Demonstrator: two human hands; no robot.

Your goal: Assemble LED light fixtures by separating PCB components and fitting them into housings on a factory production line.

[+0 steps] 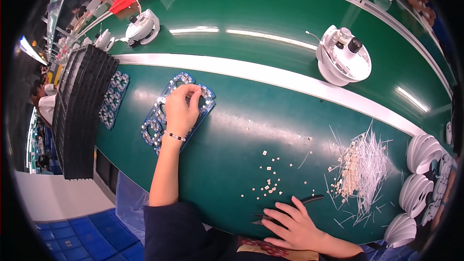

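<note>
My left hand (181, 111), with a beaded bracelet at the wrist, is over a blue circuit board panel (153, 126) with several ring-shaped cutouts. Its thumb and forefinger are pinched together by the panel's upper right ring; whatever they hold, if anything, is too small to make out. Palm down near the table's front edge, my right hand (295, 227) has its fingers spread. A slim hand tool with a dark handle (311, 198) lies partly hidden beneath it. Small cream-coloured pieces (269, 183) are scattered just beyond those fingers.
White strips (369, 164) and cream pieces lie heaped at the right. Curved white covers (415, 193) line the right edge. Black stacked trays (79, 111) stand left, beside another blue board panel (115, 99). Past a white rail (232, 65) sits a white domed device (343, 58).
</note>
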